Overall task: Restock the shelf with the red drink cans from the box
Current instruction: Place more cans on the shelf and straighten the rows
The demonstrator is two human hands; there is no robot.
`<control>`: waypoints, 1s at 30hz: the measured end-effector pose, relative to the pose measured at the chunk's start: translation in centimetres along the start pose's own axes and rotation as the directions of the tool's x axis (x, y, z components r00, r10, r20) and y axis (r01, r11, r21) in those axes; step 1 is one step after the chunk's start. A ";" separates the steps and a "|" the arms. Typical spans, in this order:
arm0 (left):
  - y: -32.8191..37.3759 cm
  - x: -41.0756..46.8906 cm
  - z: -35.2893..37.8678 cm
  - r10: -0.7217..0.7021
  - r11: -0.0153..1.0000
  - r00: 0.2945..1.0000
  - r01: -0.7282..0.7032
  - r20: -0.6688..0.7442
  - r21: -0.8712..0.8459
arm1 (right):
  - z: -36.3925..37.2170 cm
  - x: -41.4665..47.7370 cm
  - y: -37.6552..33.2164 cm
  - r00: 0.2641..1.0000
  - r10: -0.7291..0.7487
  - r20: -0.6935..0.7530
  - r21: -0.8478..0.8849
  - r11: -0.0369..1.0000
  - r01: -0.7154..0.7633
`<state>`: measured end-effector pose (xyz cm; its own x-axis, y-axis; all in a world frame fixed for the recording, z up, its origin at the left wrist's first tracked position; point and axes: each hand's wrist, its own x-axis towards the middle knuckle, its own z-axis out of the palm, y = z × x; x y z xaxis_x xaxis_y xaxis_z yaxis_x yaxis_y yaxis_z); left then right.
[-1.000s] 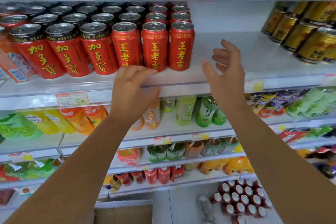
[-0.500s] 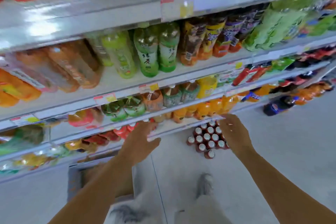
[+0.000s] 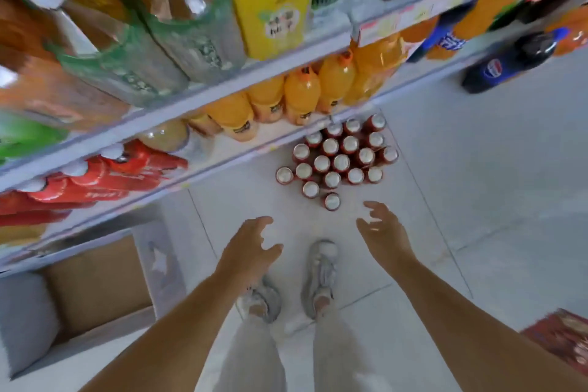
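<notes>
— What are the hands doing?

— Both reach down over the tiled floor (image 3: 477,184) and grasp nothing. The left hand (image 3: 251,242) has its fingers spread and loosely bent. The right hand (image 3: 381,229) is the same, relaxed with fingers apart.

— Where are the red drink cans (image 3: 337,159)?

— They stand upright in a tight cluster on the floor, just beyond the fingertips. The nearest can is ahead of the gap between the two hands, closer to the right one. Neither hand touches a can.

— And the box?

— The cardboard box (image 3: 95,283) sits well to the left of the left hand, flaps open, at the foot of the shelf (image 3: 197,97).

— Anything else near?

— Orange bottles (image 3: 302,95) line a low shelf beyond the cans. A Pepsi bottle (image 3: 506,64) lies far beyond the right hand. Pale sneakers (image 3: 319,277) show beneath the hands.
</notes>
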<state>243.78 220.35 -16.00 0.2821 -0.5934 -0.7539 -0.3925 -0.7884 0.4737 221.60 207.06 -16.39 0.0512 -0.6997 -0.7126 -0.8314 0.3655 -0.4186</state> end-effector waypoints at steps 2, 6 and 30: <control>-1.3 5.1 3.3 0.022 1.000 1.000 -0.022 0.011 0.017 | 3.2 4.1 3.5 0.999 0.042 0.006 0.003 0.999 -0.042; -4.6 15.3 9.8 0.103 0.992 0.995 -0.103 0.000 0.067 | 9.4 12.2 9.1 0.994 0.109 0.016 0.020 0.994 -0.109; -7.2 29.4 18.8 0.304 0.951 0.942 -0.291 -0.146 0.105 | 18.9 22.0 13.1 0.985 -0.007 -0.171 0.077 0.997 0.020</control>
<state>238.40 211.60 -50.14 0.2741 -0.8217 -0.4996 -0.5469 -0.5605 0.6219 222.25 208.11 -48.19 -0.0388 -0.7970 -0.6027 -0.7852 0.3974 -0.4750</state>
